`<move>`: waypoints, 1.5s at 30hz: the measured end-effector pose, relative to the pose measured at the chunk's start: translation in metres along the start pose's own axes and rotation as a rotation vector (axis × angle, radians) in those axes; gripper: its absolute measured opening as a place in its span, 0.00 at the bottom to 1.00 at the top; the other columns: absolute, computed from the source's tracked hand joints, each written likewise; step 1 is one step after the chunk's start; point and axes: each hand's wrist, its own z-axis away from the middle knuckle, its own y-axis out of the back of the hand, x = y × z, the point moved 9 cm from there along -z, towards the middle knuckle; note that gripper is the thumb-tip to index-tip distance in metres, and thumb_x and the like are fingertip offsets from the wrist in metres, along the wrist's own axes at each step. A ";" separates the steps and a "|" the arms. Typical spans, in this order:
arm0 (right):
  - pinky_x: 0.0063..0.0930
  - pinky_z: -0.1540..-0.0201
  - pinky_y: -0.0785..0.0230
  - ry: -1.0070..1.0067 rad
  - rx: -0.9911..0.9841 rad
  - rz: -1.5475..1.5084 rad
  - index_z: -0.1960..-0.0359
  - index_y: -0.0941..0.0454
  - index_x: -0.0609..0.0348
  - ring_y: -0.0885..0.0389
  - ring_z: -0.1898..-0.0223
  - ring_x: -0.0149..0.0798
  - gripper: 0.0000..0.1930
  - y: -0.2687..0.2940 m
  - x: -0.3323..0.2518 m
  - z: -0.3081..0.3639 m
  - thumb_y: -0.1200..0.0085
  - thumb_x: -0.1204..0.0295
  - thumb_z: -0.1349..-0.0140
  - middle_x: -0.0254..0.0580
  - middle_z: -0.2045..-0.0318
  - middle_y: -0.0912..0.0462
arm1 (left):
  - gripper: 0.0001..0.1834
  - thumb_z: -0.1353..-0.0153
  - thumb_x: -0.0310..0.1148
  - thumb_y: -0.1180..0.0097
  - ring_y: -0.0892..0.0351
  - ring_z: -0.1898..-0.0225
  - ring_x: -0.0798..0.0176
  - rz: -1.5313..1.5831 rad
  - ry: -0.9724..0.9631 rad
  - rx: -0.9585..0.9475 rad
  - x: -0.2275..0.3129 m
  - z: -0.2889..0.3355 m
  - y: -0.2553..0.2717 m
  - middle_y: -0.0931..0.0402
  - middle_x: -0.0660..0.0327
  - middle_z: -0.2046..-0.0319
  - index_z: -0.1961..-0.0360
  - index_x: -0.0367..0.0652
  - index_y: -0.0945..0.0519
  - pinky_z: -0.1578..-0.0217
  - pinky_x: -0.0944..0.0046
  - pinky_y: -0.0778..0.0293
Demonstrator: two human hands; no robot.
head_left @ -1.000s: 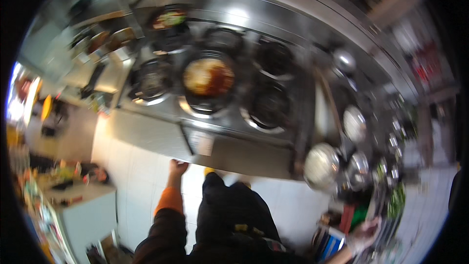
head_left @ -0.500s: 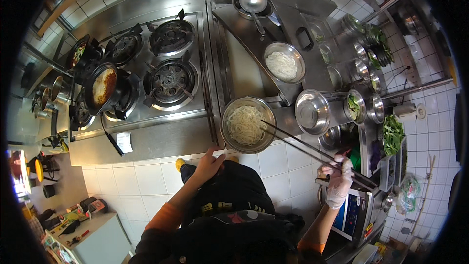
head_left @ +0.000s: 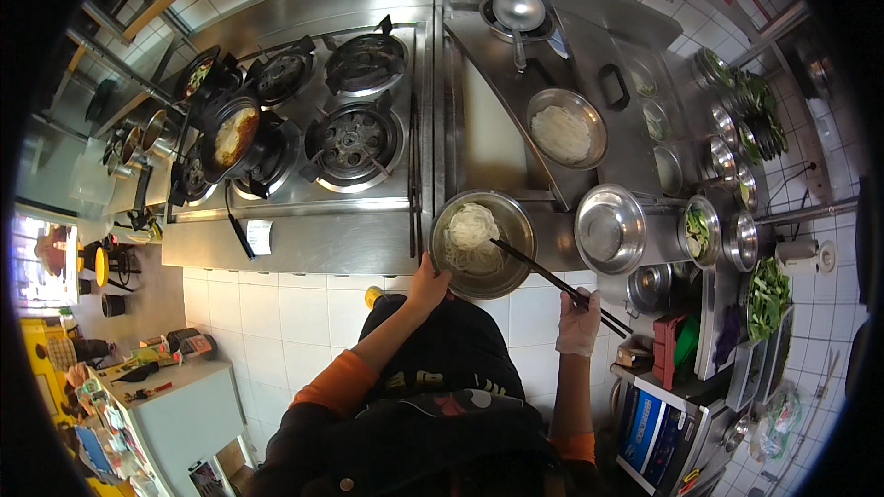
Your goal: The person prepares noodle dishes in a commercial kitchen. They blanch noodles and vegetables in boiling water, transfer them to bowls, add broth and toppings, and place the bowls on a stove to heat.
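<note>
one metal bowl [head_left: 517,221] of pale noodles [head_left: 472,225] is being held at the near edge of the counter [head_left: 368,245], its near left rim being gripped by the bare left hand [head_left: 430,283]; whether its base is also being supported cannot be told. two dark chopsticks [head_left: 536,267] are being held in the gloved right hand [head_left: 578,322], their tips being set against the noodles. this handling is probably being done best when the rim is being steadied firmly and the strands are being loosened gently from beneath, without being dragged over the edge. on the far right, more noodles are being held in a second bowl [head_left: 598,120]; nearer, greens [head_left: 697,237] are being contained in a smaller bowl [head_left: 707,205]. on the left, browned food [head_left: 236,135] is being held in a dark pan [head_left: 252,162].
</note>
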 end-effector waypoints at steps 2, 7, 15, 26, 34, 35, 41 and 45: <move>0.24 0.67 0.21 -0.053 -0.030 -0.015 0.70 0.30 0.61 0.22 0.72 0.39 0.18 0.000 0.002 -0.005 0.58 0.57 0.35 0.39 0.72 0.25 | 0.21 0.45 0.26 0.55 0.27 0.82 0.65 0.304 0.104 -0.106 -0.002 0.006 -0.010 0.27 0.58 0.76 0.49 0.43 0.39 0.82 0.66 0.32; 0.26 0.70 0.22 0.039 -0.074 0.104 0.70 0.30 0.62 0.22 0.75 0.38 0.17 -0.031 -0.028 0.008 0.59 0.59 0.34 0.40 0.72 0.24 | 0.21 0.45 0.22 0.56 0.36 0.85 0.73 0.521 0.153 -0.048 0.012 0.017 0.008 0.31 0.65 0.74 0.49 0.51 0.37 0.85 0.74 0.37; 0.30 0.75 0.23 0.210 -0.426 0.099 0.68 0.28 0.59 0.22 0.76 0.34 0.16 -0.170 -0.036 0.074 0.56 0.57 0.36 0.37 0.73 0.23 | 0.29 0.49 0.17 0.59 0.41 0.92 0.74 0.620 -0.095 0.005 0.104 0.063 0.136 0.29 0.62 0.76 0.43 0.44 0.40 0.92 0.77 0.45; 0.30 0.73 0.22 -0.109 -0.738 0.016 0.68 0.27 0.63 0.20 0.75 0.41 0.15 -0.389 0.153 0.153 0.58 0.62 0.35 0.43 0.73 0.20 | 0.36 0.48 0.17 0.58 0.33 0.89 0.75 0.561 -0.166 0.075 0.155 0.081 0.421 0.26 0.61 0.71 0.36 0.46 0.49 0.91 0.77 0.39; 0.31 0.70 0.20 -0.322 -0.712 0.043 0.67 0.28 0.67 0.20 0.73 0.45 0.17 -0.491 0.245 0.198 0.58 0.61 0.35 0.48 0.74 0.21 | 0.36 0.48 0.18 0.59 0.33 0.90 0.75 0.521 -0.217 0.102 0.153 0.047 0.552 0.26 0.62 0.80 0.36 0.46 0.50 0.92 0.77 0.42; 0.31 0.70 0.20 -0.366 -0.727 0.056 0.67 0.28 0.67 0.20 0.73 0.45 0.17 -0.503 0.253 0.203 0.58 0.61 0.35 0.48 0.74 0.21 | 0.36 0.48 0.18 0.59 0.33 0.90 0.74 0.557 -0.220 0.093 0.153 0.042 0.560 0.26 0.61 0.80 0.36 0.46 0.49 0.92 0.77 0.42; 0.31 0.69 0.21 -0.412 -0.744 0.129 0.65 0.28 0.67 0.20 0.72 0.43 0.18 -0.576 0.278 0.202 0.59 0.60 0.34 0.50 0.76 0.21 | 0.31 0.48 0.19 0.58 0.29 0.88 0.70 0.731 -0.206 0.140 0.158 0.007 0.620 0.25 0.58 0.76 0.40 0.43 0.42 0.93 0.77 0.40; 0.35 0.61 0.22 -0.396 -0.816 0.051 0.64 0.28 0.72 0.21 0.68 0.45 0.17 -0.647 0.306 0.187 0.59 0.65 0.34 0.52 0.71 0.21 | 0.26 0.47 0.20 0.58 0.30 0.90 0.72 0.606 -0.364 0.264 0.186 -0.027 0.681 0.26 0.58 0.81 0.43 0.40 0.40 0.94 0.78 0.41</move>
